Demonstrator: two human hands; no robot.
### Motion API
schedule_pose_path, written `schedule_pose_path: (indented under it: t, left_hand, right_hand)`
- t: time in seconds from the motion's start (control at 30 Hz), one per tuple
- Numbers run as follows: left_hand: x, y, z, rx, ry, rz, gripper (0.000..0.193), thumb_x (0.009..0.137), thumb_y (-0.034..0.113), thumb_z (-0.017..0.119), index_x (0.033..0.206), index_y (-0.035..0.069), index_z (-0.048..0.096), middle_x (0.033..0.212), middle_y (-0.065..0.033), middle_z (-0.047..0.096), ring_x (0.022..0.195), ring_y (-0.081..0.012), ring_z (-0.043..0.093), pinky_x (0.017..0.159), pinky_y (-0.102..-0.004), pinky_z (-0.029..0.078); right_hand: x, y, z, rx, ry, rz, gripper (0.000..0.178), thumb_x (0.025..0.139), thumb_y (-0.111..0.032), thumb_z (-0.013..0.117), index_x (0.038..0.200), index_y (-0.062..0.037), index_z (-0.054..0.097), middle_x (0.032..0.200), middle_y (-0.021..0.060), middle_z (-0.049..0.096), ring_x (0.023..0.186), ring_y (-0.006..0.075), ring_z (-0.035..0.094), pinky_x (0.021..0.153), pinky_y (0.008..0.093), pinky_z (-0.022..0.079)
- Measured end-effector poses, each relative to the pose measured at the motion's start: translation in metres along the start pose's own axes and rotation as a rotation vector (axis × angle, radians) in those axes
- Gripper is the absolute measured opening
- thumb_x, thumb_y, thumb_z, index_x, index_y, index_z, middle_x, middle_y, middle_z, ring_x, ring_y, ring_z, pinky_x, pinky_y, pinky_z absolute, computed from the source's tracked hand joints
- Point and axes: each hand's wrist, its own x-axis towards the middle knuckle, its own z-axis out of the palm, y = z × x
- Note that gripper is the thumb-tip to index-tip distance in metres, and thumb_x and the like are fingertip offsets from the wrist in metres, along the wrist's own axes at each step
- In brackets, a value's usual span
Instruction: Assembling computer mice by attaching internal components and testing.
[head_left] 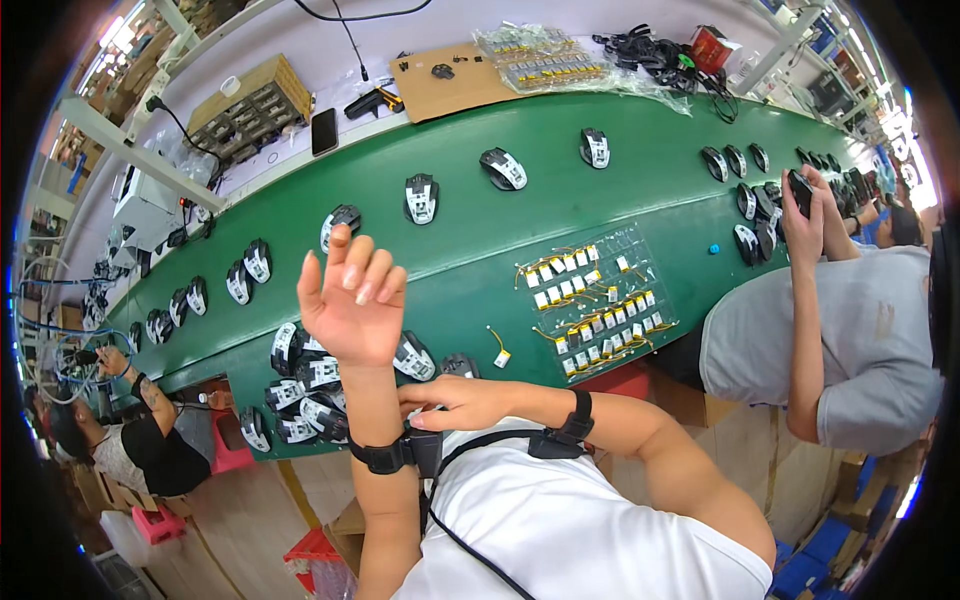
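Note:
My left hand [355, 305] is raised over the green bench, palm showing, its fingers apart and loosely curled with nothing in them. A black wrist strap [380, 457] with a box-shaped module circles my left wrist. At that strap, my right hand [462, 403] reaches across from the right, its fingers closed against the module; some fingertips are hidden behind my left forearm. Partly assembled black-and-white computer mice [318, 372] lie in a pile beside my left hand. A small battery [502, 357] with thin wires lies alone on the bench, right of my hands.
A clear tray [640, 262] holds several wired batteries. More mice [421, 198] are spaced along the green conveyor belt [460, 235]. A phone [324, 131] and a cardboard sheet [450, 85] lie beyond it. A co-worker [820, 340] at right holds a mouse; another person sits far left.

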Motion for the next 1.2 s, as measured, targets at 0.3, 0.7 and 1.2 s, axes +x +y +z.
schedule_pose_path:
  t: [0.3, 0.7, 1.2]
  left_hand:
    - [-0.034, -0.026, -0.028, 0.770, 0.415, -0.172, 0.025, 0.093, 0.024, 0.052, 0.108, 0.004, 0.048, 0.078, -0.0053, 0.050, 0.067, -0.0149, 0.048, 0.060, -0.0270, 0.038]
    - [-0.159, 0.064, -0.058, 0.889, 0.948, -0.101, 0.016, 0.093, 0.017, 0.051, 0.102, 0.004, 0.053, 0.080, -0.0055, 0.059, 0.069, -0.0126, 0.055, 0.063, -0.0242, 0.044]
    - [-0.104, 0.057, -0.063, 1.149, 0.830, -0.320, 0.022, 0.094, 0.020, 0.053, 0.109, 0.004, 0.055, 0.086, -0.0050, 0.063, 0.077, -0.0135, 0.061, 0.069, -0.0242, 0.047]
  right_hand:
    - [-0.023, 0.054, -0.047, 0.065, -0.058, 0.188, 0.039, 0.090, -0.022, 0.055, 0.121, 0.0012, 0.055, 0.107, 0.0137, 0.067, 0.097, 0.0191, 0.064, 0.084, 0.0296, 0.049]
    - [-0.038, 0.094, -0.350, -0.915, 1.355, 0.363, 0.053, 0.075, -0.023, 0.071, 0.119, -0.0025, 0.049, 0.117, 0.0197, 0.056, 0.110, 0.0354, 0.054, 0.093, 0.0431, 0.045]
    - [0.001, 0.117, -0.279, -0.956, 1.162, 0.507, 0.073, 0.073, -0.030, 0.077, 0.133, -0.0046, 0.045, 0.118, 0.0139, 0.061, 0.112, 0.0338, 0.055, 0.095, 0.0425, 0.044]
